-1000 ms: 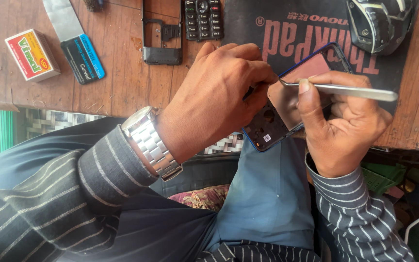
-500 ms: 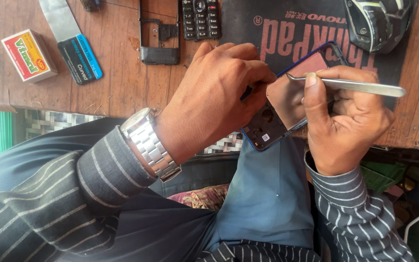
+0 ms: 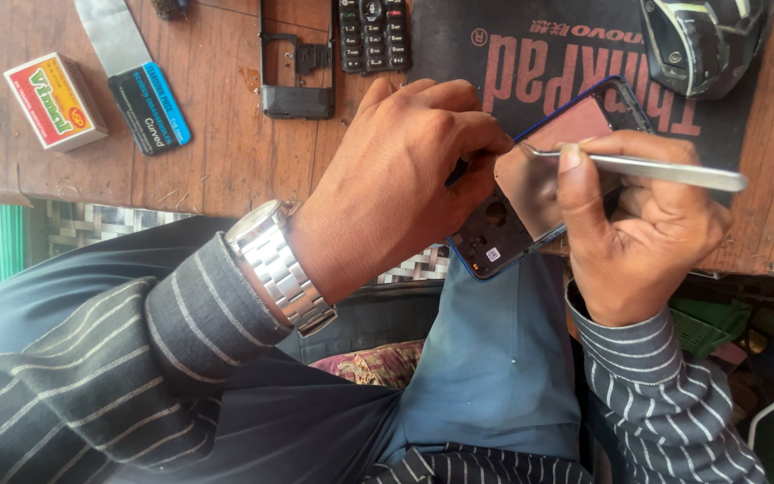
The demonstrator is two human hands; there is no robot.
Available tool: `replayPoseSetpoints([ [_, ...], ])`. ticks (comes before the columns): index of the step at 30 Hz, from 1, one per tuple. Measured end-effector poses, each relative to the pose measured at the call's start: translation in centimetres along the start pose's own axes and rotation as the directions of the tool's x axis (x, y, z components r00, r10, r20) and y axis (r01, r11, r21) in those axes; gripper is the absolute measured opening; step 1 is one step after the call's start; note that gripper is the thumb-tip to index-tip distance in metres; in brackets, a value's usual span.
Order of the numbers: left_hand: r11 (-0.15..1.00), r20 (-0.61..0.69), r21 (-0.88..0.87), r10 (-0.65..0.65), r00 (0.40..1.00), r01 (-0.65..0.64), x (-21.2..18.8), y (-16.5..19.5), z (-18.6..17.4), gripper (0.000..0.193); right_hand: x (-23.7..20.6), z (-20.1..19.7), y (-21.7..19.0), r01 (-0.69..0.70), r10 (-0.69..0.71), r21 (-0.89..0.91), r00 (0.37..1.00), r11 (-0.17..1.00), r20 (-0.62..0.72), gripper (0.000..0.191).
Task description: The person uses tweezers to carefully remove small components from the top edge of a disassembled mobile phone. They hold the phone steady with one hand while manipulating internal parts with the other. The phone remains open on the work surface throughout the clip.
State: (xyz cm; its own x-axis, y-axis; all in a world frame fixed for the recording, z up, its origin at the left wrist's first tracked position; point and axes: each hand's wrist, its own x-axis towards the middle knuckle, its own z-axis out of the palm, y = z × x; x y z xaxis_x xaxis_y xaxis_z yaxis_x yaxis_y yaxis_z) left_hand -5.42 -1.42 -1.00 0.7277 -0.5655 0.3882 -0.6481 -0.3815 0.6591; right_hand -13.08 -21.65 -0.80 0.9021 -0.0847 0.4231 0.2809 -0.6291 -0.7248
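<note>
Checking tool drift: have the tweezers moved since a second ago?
Barely. Against the lettering on the black mat, the tweezers in the right hand sit about where they did, tip at the opened phone; the whole view shifts slightly.

Left hand (image 3: 405, 179) grips opened phone (image 3: 530, 197); right hand (image 3: 647, 224) holds tweezers (image 3: 656, 168).

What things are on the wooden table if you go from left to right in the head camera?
Small red box → flat blade tool → black phone frame → keypad → dark mat → computer mouse.
</note>
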Motion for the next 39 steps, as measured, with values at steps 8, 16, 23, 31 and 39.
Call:
replayPoseSetpoints([
  [8,0.999,0.004,-0.037,-0.014,1.000,0.014,-0.1,0.0,0.0,0.013,-0.3,0.1,0.6,-0.053,0.057,0.079,0.997,0.995,-0.047,0.011],
  [16,1.000,-0.007,-0.011,-0.009,1.000,0.009,-0.1,0.1,0.0,0.014,-0.7,0.0,0.8,-0.037,0.038,0.008,0.997,0.999,-0.060,0.015],
  [23,1.000,-0.007,-0.015,-0.014,1.000,0.014,-0.2,0.1,0.1,0.014,-0.7,-0.1,1.1,-0.023,0.022,-0.025,0.999,0.999,-0.046,0.014],
  [31,0.999,0.002,-0.030,-0.026,1.000,0.026,-0.2,0.1,-0.1,0.014,-0.8,-0.1,0.9,-0.068,0.078,0.120,0.994,0.990,-0.074,0.017],
  [39,0.998,0.014,-0.058,-0.034,0.999,0.034,-0.2,0.1,-0.3,0.014,-1.3,-0.3,1.6,-0.041,0.048,0.099,0.997,0.994,-0.067,0.016],
])
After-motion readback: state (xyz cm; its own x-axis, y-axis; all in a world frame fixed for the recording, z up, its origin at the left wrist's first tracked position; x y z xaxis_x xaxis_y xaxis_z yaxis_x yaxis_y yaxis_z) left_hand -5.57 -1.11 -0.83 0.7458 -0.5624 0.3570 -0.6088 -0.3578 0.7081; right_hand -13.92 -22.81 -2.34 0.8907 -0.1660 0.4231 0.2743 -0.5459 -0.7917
